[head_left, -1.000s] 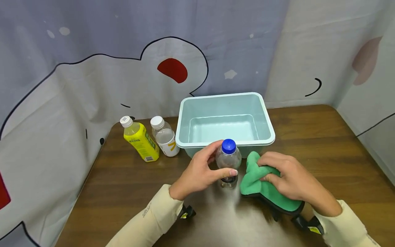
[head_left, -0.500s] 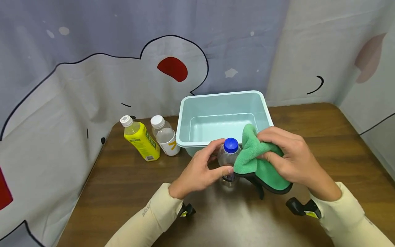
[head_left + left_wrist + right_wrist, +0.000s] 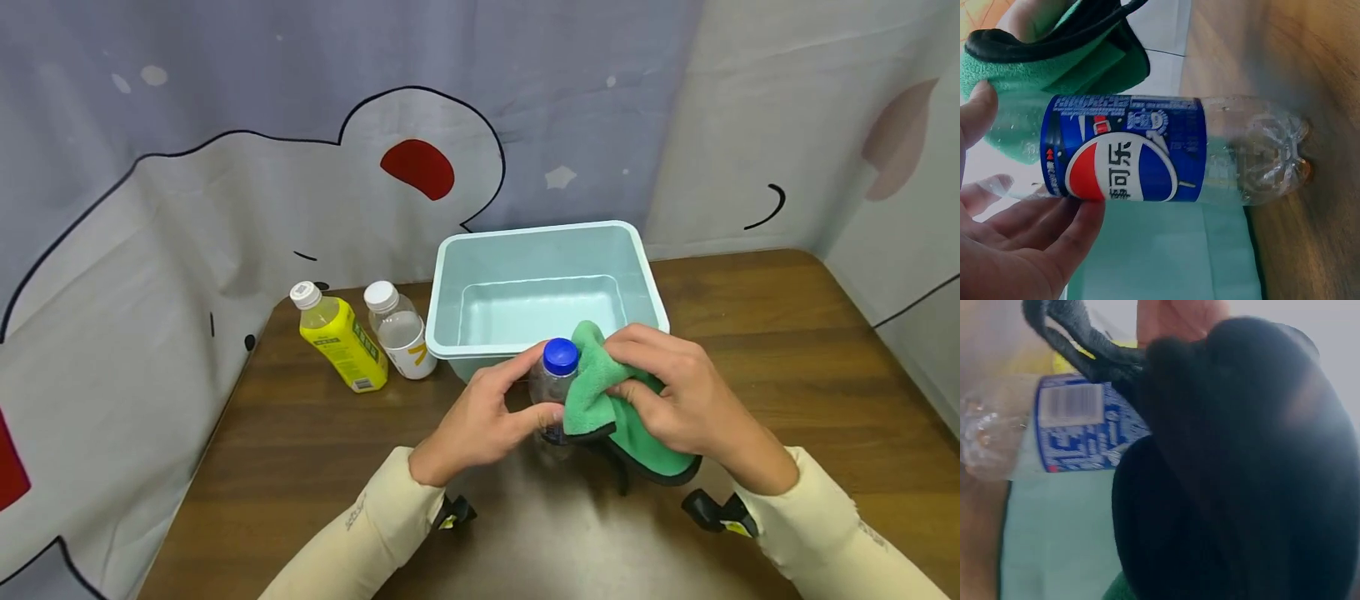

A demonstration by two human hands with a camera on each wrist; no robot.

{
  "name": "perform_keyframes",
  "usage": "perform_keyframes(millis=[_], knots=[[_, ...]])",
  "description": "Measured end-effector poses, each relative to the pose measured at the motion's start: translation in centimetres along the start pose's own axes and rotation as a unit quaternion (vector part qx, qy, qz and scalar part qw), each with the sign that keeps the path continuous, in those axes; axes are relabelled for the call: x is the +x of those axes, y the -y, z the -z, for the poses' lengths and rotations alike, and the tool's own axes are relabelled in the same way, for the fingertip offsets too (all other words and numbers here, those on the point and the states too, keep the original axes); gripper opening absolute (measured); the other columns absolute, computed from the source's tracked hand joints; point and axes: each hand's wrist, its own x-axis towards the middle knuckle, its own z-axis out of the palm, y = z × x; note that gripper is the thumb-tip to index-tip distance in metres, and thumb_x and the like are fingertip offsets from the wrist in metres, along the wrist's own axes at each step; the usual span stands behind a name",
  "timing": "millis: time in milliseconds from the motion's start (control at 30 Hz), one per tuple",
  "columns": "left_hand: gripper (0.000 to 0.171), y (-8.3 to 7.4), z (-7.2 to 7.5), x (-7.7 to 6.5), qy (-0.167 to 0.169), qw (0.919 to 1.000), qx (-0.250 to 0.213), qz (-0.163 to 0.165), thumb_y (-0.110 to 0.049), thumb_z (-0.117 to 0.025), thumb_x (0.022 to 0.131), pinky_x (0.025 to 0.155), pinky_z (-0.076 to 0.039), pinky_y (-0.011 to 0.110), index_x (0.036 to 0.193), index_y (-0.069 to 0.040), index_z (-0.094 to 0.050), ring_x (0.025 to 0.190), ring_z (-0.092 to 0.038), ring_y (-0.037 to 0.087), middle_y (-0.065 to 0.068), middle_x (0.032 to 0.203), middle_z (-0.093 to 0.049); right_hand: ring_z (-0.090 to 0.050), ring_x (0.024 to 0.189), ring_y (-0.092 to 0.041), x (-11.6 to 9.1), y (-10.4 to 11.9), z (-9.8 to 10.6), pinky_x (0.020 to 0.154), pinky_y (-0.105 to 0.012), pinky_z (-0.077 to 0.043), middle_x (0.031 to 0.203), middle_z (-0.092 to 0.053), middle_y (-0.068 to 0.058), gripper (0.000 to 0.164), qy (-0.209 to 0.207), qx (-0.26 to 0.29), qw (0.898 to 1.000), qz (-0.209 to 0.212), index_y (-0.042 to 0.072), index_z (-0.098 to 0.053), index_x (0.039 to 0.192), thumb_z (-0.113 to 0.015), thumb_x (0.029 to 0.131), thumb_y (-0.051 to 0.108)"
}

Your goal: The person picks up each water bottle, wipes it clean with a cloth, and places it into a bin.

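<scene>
A clear plastic bottle (image 3: 1235,150) with a blue cap (image 3: 561,357) and a blue label stands upright on the table. My left hand (image 3: 491,417) grips it round the upper body, thumb in front and fingers behind. My right hand (image 3: 675,396) pinches a bunched green cloth (image 3: 600,387) with black edging. The cloth lies against the bottle's right side in the head view. Its dark underside (image 3: 1241,462) fills much of the right wrist view and hides most of the right hand there.
Behind the bottle stands a pale blue-green plastic tub (image 3: 555,233). Left of it are a clear bottle (image 3: 405,337) with a white cap and a yellow-labelled bottle (image 3: 345,346). The wooden table (image 3: 300,483) meets a patterned curtain (image 3: 225,217) at the back.
My right hand has brought the cloth up and left from beside the bottle to against it, then slightly lower. The left hand keeps its grip, and the bottle has barely shifted.
</scene>
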Motion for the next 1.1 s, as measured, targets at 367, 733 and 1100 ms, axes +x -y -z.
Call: perform_keyframes(millis=[367,733,1100], knots=[[0.066,0.1,-0.5,-0.2,-0.011,0.9993,-0.029,-0.019,-0.023,-0.075,0.088,0.091,-0.056,0.024,0.146,-0.022,-0.045,0.105,-0.066,0.009,0.001,0.122,-0.067,-0.038,0.071,-0.002,-4.3,-0.5,-3.3,0.063,-0.015,-0.033,0.075,-0.046,0.01,0.031,0.033,-0.109,0.991,-0.065,0.015,-0.052,0.075,-0.065,0.061,-0.009],[0.064,0.4,-1.0,-0.3,-0.036,0.9988,-0.03,-0.016,-0.023,-0.075,0.088,0.091,-0.057,0.025,0.145,-0.02,-0.045,0.102,-0.068,0.009,0.004,0.117,-0.069,-0.037,0.065,-0.006,-6.7,-1.8,-5.8,0.058,-0.021,-0.035,0.071,-0.046,0.01,0.03,0.121,-0.16,0.969,-0.144,0.019,-0.051,0.069,-0.068,0.059,-0.004],[0.063,0.4,-0.9,-0.6,-0.035,0.9967,-0.073,0.007,-0.02,-0.07,0.092,0.099,-0.054,0.031,0.147,-0.026,-0.04,0.113,-0.065,0.013,0.003,0.13,-0.064,-0.057,0.068,-0.016,-7.6,-2.1,-7.1,0.057,-0.034,-0.045,0.073,-0.055,0.005,0.023,0.189,-0.21,0.94,-0.192,0.017,-0.059,0.073,-0.077,0.064,0.008]])
